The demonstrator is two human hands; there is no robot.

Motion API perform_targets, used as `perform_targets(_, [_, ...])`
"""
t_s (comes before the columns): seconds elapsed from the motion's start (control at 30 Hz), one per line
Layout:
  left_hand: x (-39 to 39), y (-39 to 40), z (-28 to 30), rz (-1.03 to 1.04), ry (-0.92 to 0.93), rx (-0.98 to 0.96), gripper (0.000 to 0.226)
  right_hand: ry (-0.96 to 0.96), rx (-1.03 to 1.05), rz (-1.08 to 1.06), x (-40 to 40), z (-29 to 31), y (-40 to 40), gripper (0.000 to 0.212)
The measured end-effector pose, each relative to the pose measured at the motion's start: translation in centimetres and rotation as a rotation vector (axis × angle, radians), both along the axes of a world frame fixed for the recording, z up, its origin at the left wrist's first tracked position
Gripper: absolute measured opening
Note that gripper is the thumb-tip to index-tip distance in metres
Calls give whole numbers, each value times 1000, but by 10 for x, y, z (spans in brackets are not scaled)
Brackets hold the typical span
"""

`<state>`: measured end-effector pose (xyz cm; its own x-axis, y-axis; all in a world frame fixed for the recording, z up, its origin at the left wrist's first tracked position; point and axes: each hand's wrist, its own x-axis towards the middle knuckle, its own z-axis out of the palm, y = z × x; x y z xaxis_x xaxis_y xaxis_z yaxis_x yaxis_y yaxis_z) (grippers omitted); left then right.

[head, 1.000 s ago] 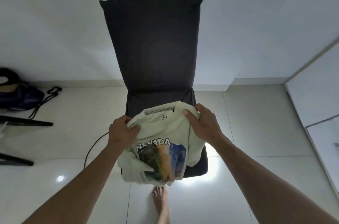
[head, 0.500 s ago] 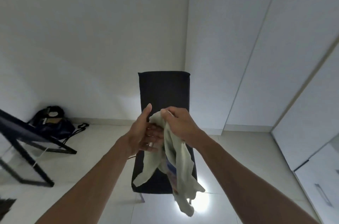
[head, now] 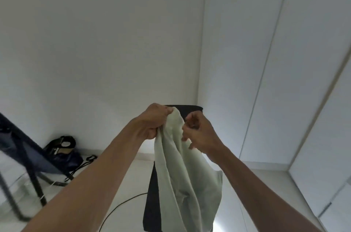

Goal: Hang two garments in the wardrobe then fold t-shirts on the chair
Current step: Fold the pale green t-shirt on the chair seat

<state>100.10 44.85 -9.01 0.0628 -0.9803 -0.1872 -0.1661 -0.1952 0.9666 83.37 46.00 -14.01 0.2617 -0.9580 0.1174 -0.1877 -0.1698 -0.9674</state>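
Note:
A pale green t-shirt [head: 182, 180] hangs in loose folds in front of me, lifted off the dark chair [head: 152, 203]. My left hand [head: 152, 123] grips its upper edge in a fist. My right hand [head: 197, 133] pinches the cloth just beside it, fingers curled. The shirt's print is turned away and hidden. The chair stands behind and below the shirt, mostly covered by it; its backrest top shows between my hands.
White wardrobe doors [head: 284, 80] fill the right side. A black metal frame [head: 22, 165] stands at the left, with a dark bag [head: 62, 150] on the floor against the wall. A black cable [head: 121, 205] curves across the pale tiled floor.
The shirt lay bunched on the chair seat; both hands lifted it up and it now hangs down. My view has tilted upward and my hands have come close together on its top edge.

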Motion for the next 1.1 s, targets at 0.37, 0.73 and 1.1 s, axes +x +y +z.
perform_targets(0.37, [61,24,89,-390,-283,-268,32,198,-4,225,30,-14,-17,27])
perform_targets(0.73, [175,11,76,-27,-824,-435,24,432,-82,149,31,23,-23,47])
perform_targets(1.1, [227,12,16,116,-975,-387,29,340,-323,-156,6,52,-23,38])
